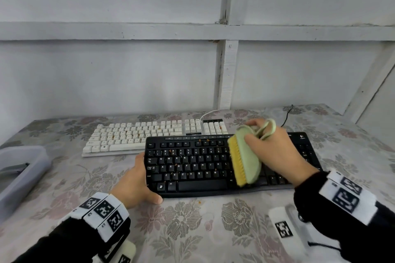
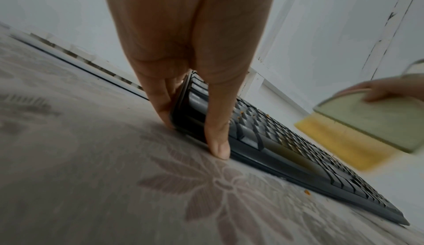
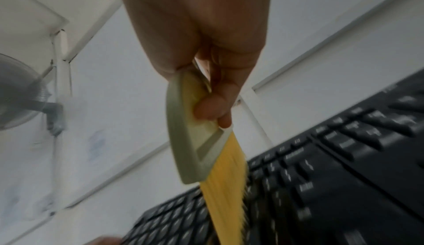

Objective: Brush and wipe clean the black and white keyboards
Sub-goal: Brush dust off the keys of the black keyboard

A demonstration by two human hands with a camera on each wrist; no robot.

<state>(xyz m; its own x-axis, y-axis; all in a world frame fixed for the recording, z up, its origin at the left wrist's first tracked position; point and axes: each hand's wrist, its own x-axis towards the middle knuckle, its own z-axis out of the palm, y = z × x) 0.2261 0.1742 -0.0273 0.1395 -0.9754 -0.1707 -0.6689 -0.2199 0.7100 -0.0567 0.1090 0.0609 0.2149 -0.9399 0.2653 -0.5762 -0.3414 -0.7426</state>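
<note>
Keyboards — two: black keyboard [image 1: 213,164], white keyboard [image 1: 149,134]

The white keyboard [image 1: 154,136] lies behind and left of the black keyboard [image 1: 192,164] on the table [image 1: 192,230].

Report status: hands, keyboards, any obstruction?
Left hand braces black keyboard's left end. Right hand holds brush over keys. White keyboard behind, crumbs remain. Nothing obstructing.

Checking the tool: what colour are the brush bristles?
Yellow bristles on a pale green brush; clearest in the head view.
</note>
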